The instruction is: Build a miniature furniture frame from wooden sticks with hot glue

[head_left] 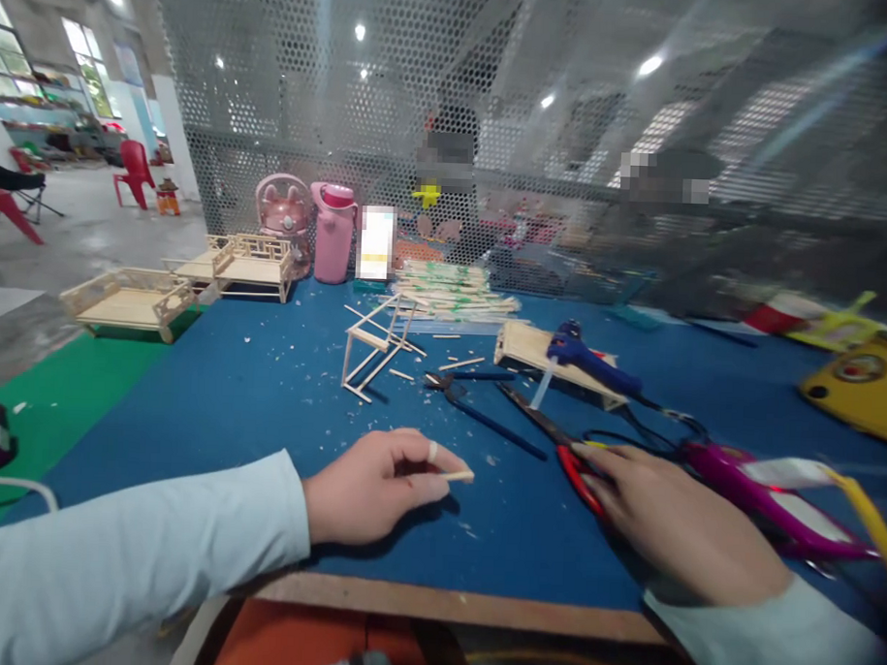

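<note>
My left hand (380, 485) is closed in a pinch on a short wooden stick (459, 476), low over the blue table near its front edge. On the right, my right hand (670, 505) has its fingers closed around the red handles of a pair of scissors (578, 478). The scissor blades lie pointing away to the left. Dark-handled wire cutters (484, 412) rest between the two hands, jaws apart. Beyond my left hand stands an open frame of thin sticks (376, 345). A blue glue gun (592, 357) leans across a small wooden model bed (534, 350).
A pile of wooden sticks (449, 292) lies at the back by a perforated metal screen (564, 220). Finished-looking wooden models (128, 300), a pink bottle (334, 237) and a lit phone (376, 243) stand back left. A purple device (772, 499) with cords and a yellow case (860, 386) lie right.
</note>
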### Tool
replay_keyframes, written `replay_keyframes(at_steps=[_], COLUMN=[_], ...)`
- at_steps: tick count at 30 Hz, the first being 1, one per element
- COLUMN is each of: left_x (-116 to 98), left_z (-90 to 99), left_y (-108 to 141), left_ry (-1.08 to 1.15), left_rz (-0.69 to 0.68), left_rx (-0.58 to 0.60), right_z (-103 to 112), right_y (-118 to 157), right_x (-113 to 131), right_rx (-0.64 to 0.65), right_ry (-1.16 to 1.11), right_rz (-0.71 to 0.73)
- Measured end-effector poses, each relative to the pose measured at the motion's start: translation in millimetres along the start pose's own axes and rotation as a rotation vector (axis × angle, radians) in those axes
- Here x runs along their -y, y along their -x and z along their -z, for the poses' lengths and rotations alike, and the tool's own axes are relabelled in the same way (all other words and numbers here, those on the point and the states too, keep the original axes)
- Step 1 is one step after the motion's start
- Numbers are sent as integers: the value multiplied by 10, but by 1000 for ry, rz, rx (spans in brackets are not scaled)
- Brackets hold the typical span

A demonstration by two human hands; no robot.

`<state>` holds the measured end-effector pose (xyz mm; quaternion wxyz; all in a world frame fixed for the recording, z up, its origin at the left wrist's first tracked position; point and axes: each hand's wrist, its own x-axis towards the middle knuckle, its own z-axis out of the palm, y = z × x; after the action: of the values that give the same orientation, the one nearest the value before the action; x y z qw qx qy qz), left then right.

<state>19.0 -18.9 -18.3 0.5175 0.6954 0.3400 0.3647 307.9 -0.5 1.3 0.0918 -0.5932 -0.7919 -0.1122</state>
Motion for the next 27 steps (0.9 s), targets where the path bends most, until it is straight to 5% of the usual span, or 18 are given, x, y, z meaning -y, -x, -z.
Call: replay_keyframes(at_steps=[3,8,10,14,17,21,24,27], left_x=[-32,-152,-212,-320,-306,-67,147,228], left_z=[14,111,175,359,571,868,973,964], left_y=[-15,-90,-140,-214,-202,-139,-144,-216], left_ry=[84,271,308,152,16,-121,-269,-395], left_rz=[-38,-102,-115,-171,-187,-192,43,84], left_rx=[-140,-346,-364,-395,-419,-727,-498,-307], right_z=[132,399,424,304,81,-228,-348,-398], right_y=[-77,-329,-495,-798,-920,-973,-997,-1031], right_x=[277,1049,1259,1376,1342,1352,1418,1472], right_rx=[-62,52,-35,-162,-245,-86,51,52], right_ry=[17,-555,-683,-867,-1025,-1267,-1358,-1377], right_rz=[58,260,304,312,185,28,28,33])
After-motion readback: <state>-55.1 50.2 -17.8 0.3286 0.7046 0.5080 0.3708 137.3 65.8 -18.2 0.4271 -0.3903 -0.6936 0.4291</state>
